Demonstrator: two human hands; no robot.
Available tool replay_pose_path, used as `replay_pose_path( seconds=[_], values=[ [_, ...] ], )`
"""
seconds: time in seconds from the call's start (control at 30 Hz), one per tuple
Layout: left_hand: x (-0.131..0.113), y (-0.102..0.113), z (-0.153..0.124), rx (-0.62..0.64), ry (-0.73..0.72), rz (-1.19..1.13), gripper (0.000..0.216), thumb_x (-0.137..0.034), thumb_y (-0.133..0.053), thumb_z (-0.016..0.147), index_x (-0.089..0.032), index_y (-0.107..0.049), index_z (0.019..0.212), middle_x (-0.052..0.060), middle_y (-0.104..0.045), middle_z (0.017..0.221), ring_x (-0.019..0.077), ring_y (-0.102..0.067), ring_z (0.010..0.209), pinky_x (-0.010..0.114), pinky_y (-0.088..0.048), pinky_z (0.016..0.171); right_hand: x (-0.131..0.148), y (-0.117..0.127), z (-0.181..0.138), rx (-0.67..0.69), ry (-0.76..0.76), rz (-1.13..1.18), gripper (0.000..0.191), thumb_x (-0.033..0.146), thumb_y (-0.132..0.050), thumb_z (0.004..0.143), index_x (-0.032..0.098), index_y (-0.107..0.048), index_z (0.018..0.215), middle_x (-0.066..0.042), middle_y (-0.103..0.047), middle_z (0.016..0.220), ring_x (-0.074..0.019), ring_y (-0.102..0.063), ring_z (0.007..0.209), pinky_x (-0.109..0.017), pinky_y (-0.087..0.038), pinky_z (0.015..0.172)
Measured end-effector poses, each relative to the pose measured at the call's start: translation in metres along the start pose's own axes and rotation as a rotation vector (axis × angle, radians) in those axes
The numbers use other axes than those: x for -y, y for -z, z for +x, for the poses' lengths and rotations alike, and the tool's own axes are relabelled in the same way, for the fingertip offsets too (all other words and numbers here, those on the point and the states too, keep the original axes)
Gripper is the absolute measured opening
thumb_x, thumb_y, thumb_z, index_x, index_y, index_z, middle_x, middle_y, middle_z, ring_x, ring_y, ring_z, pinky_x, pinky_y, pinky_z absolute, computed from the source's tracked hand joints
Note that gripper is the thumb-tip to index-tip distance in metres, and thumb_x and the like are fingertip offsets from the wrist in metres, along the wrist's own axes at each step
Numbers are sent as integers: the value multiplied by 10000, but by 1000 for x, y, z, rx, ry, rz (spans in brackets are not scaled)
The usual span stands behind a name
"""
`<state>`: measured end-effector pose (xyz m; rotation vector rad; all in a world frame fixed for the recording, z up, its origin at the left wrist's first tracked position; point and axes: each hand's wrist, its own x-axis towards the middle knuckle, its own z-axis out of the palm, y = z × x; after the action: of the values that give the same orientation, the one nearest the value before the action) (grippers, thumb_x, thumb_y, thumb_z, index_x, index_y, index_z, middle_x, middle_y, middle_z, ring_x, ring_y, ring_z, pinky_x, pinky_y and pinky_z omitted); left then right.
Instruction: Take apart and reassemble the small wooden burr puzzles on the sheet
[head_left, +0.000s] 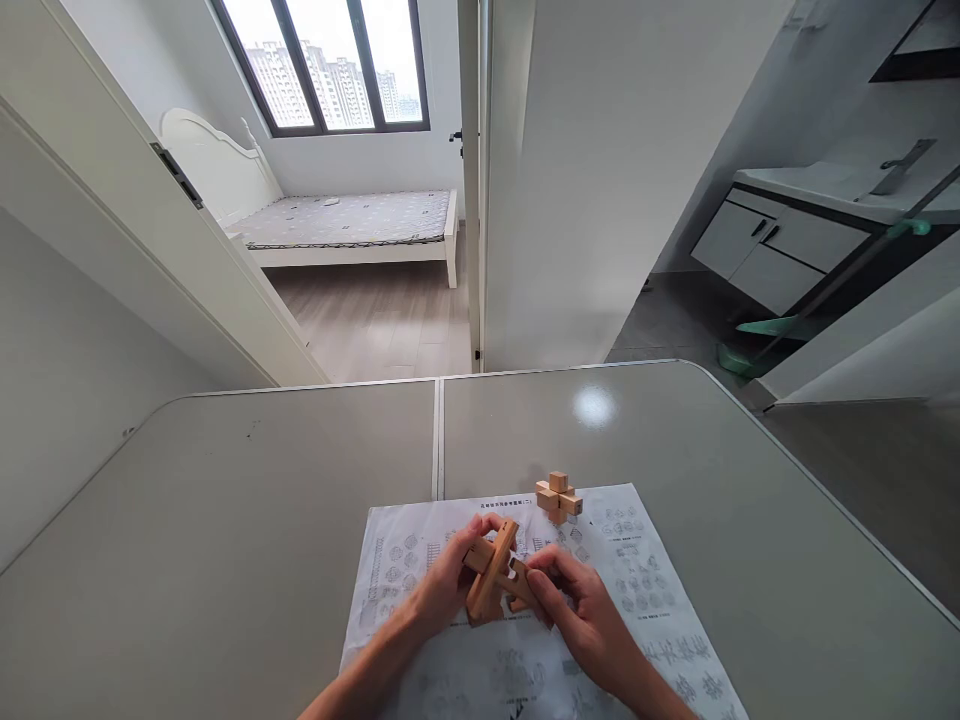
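Observation:
My left hand (448,580) is closed on a partly joined wooden burr puzzle (491,572), made of notched wooden bars that cross one another. From the other side, my right hand (581,610) pinches a notched wooden puzzle piece (525,583) between thumb and fingers. That piece touches the bars in my left hand; whether it is locked into them I cannot tell. Beneath both hands lies a printed instruction sheet (652,620) with small line diagrams. A second, assembled wooden cross-shaped puzzle (557,497) stands at the sheet's far edge, beyond my right hand.
The sheet lies on a grey table (225,560) with a pale seam and rounded far corners. Past it, a doorway shows a bed (352,220) under a window. A washbasin cabinet (780,245) stands at the far right.

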<state>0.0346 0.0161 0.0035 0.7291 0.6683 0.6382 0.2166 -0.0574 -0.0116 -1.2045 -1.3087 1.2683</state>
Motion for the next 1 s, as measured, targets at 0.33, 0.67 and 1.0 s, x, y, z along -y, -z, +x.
replay_pose_path(
  seconds=[0.33, 0.67, 1.0],
  values=[
    [-2, 3, 2, -55, -36, 92, 561, -736, -647, 860, -184, -564, 805, -75, -433, 494, 71, -318, 408, 223, -267, 443, -4, -3, 0, -2, -26, 15, 396, 549, -539, 1035, 201, -594, 854, 25, -558, 644, -150, -500, 583, -275, -404, 575],
    [-10, 1, 4, -51, -38, 28, 523, -640, -749, 833, -197, -488, 735, -85, -386, 509, 52, -255, 408, 211, -192, 407, -7, -2, 1, -12, 1, -11, 408, 556, -523, 1037, 200, -605, 855, 21, -562, 644, -152, -505, 568, -270, -400, 551],
    [-12, 14, -1, -48, -42, 8, 529, -666, -774, 797, -189, -559, 718, -77, -406, 479, 62, -292, 388, 214, -246, 406, -9, -2, 1, -6, 48, -101, 404, 541, -513, 1042, 201, -635, 862, 3, -619, 674, -164, -539, 598, -271, -424, 586]
  ],
)
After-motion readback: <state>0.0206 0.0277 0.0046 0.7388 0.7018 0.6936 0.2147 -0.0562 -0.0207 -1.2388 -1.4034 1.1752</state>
